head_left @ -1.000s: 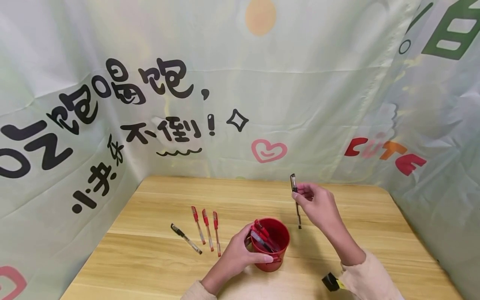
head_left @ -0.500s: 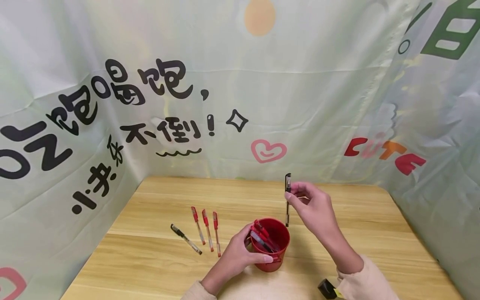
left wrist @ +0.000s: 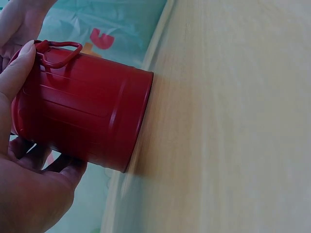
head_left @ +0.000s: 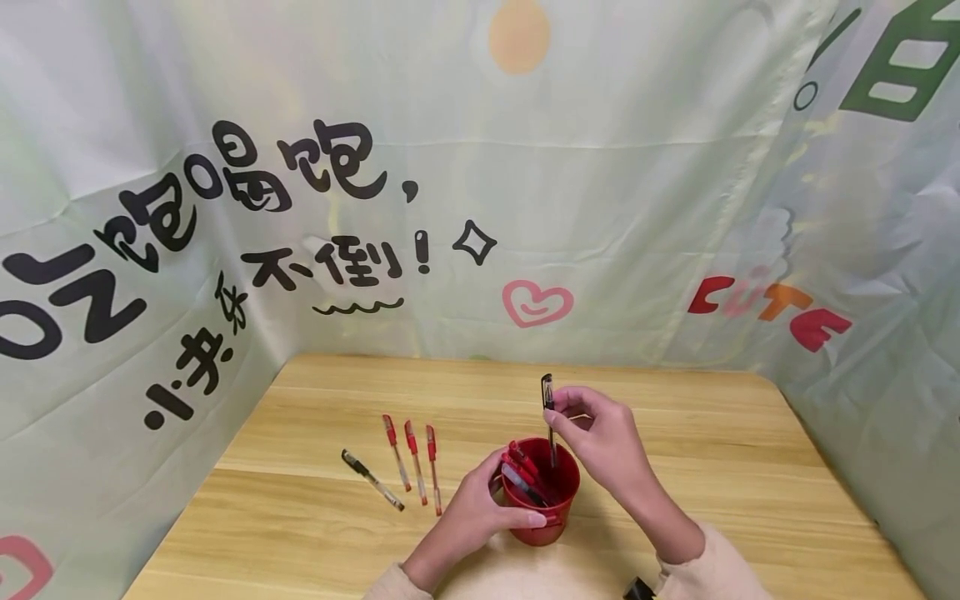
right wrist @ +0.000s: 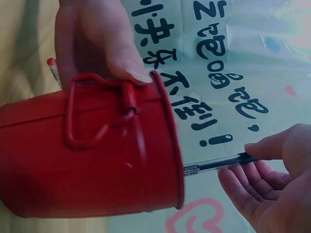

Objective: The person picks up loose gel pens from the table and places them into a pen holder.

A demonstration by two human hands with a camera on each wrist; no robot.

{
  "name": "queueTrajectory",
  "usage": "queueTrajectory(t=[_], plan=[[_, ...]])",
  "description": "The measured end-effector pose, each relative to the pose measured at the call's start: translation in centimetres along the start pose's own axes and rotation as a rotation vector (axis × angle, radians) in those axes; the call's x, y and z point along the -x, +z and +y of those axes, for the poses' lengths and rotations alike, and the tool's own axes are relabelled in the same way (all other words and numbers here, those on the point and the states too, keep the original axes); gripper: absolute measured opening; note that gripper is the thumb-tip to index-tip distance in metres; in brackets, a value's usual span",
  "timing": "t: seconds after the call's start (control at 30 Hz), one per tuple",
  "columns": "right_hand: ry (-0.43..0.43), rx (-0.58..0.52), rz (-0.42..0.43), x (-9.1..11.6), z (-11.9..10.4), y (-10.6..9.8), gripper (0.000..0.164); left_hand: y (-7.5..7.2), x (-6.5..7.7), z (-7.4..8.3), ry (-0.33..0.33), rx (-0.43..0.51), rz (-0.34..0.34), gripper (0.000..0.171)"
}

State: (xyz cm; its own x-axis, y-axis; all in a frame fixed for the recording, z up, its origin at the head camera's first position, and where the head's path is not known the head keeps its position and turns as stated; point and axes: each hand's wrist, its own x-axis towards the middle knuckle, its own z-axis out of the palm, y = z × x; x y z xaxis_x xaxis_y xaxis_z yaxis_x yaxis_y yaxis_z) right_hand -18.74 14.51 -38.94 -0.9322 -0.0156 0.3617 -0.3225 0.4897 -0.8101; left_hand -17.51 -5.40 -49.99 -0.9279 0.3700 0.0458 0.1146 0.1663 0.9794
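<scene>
A red metal bucket (head_left: 536,529) with small wire handles stands on the table, several red and dark pens (head_left: 522,467) leaning inside it. My left hand (head_left: 474,508) grips the bucket from its left side, thumb near the rim by a handle (left wrist: 62,56). Above the bucket's mouth, my right hand (head_left: 603,429) pinches an upright black capped gel pen (head_left: 548,396) between thumb and fingers. The lower end of that pen is inside the bucket, hidden behind the wall in the right wrist view, where its clear barrel (right wrist: 214,165) crosses the rim.
Left of the bucket, three red-capped pens (head_left: 415,462) lie side by side on the wooden table (head_left: 285,533). A black-capped pen (head_left: 372,479) lies slanted beside them. A black object (head_left: 639,588) shows by the right sleeve. Printed cloth (head_left: 637,192) hangs behind the table.
My right hand has carried the black pen leftward from beside the bucket, then down, so its lower end has entered the mouth. My left hand and the bucket have stayed in place.
</scene>
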Motion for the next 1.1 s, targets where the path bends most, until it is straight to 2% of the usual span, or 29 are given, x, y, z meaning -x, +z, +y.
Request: queueTrajectory(t=[0.27, 0.47, 0.77, 1.1], plan=[[0.012, 0.014, -0.041, 0.7, 0.6, 1.4, 0.015, -0.1, 0.1, -0.1, -0.010, -0.025, 0.009, 0.080], [-0.061, 0.075, -0.074, 1.2, 1.0, 2.4, 0.018, -0.1, 0.1, -0.2, -0.004, -0.011, 0.004, 0.081], [-0.092, 0.214, -0.119, 1.7, 1.2, 3.5, 0.018, -0.1, 0.0, -0.1, -0.003, 0.015, -0.017, 0.082], [-0.181, 0.390, -0.117, 2.0, 1.2, 4.3, 0.019, -0.2, 0.1, 0.0, -0.010, 0.033, -0.020, 0.081]])
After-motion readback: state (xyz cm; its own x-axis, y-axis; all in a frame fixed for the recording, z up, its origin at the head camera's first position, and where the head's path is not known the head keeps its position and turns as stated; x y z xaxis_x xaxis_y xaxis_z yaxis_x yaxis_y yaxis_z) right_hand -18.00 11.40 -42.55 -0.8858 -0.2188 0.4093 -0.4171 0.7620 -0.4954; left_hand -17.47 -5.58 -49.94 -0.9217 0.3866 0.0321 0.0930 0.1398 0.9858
